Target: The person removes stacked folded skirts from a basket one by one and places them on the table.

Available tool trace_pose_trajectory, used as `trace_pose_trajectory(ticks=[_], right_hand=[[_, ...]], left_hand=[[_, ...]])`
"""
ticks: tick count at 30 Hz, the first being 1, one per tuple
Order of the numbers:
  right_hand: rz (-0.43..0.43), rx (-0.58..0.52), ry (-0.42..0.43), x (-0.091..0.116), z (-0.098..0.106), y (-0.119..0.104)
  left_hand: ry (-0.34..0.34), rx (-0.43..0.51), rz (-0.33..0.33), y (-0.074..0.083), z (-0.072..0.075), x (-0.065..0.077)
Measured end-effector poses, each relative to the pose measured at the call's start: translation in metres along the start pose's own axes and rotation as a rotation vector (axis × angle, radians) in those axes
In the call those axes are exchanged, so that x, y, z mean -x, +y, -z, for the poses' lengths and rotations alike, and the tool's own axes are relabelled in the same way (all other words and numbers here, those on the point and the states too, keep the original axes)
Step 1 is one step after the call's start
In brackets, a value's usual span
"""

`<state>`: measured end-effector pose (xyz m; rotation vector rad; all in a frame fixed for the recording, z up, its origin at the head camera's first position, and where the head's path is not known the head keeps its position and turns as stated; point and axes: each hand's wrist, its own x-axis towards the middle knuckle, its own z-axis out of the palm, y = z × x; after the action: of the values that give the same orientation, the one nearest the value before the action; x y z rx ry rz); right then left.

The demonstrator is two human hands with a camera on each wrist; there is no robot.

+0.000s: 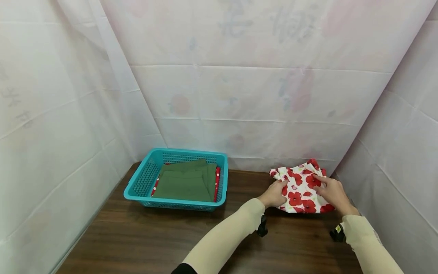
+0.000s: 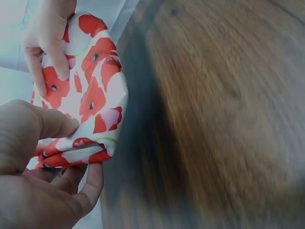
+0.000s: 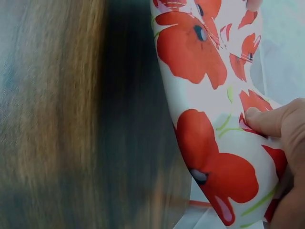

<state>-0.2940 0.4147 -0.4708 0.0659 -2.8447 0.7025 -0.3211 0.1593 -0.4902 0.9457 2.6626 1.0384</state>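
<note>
A folded white cloth (image 1: pixel 301 190) printed with red flowers is held at the right side of the table, a seam showing across it. My left hand (image 1: pixel 275 194) pinches its left edge, with the thumb on top and the fingers underneath in the left wrist view. At the opposite side, my right hand (image 1: pixel 333 194) grips the cloth, its thumb (image 3: pixel 264 120) pressing the upper face. Some of the right fingers are hidden by the fabric. Dark shadow beneath the cloth (image 2: pixel 90 95) suggests that its near edge is off the tabletop.
A turquoise plastic basket (image 1: pixel 220 198) stands to the left on the dark wooden table (image 1: pixel 154 236). Inside lies a folded green cloth (image 1: pixel 184 184) over a red cloth with white dots (image 1: pixel 217 179). White sheeting (image 1: pixel 212 95) walls the table at back and sides.
</note>
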Motion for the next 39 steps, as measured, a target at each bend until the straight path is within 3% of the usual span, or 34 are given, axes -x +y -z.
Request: trace_pose_trajectory(ticks=[6,16,23,30,33,39], right_hand=[[-0.023,0.004,-0.019,0.005,-0.002,0.011],[-0.012,0.012,0.046,0.016,-0.013,0.021],[-0.012,-0.013,0.075,0.017,-0.025,0.023],[0.011,0.055,-0.028,0.016,-0.027,0.025],[0.001,0.073,-0.050,0.015,-0.030,0.026],[-0.040,0.094,-0.027,0.011,-0.032,0.023]], left_hand=[[0.052,0.017,0.041,0.005,-0.009,-0.001],[-0.051,-0.027,0.024,0.016,-0.022,0.005],[-0.081,-0.038,0.127,0.015,-0.026,0.010],[-0.145,-0.264,0.298,0.012,-0.031,0.021],[-0.133,-0.304,0.312,0.010,-0.032,0.025],[-0.079,-0.247,0.310,0.009,-0.024,0.025]])
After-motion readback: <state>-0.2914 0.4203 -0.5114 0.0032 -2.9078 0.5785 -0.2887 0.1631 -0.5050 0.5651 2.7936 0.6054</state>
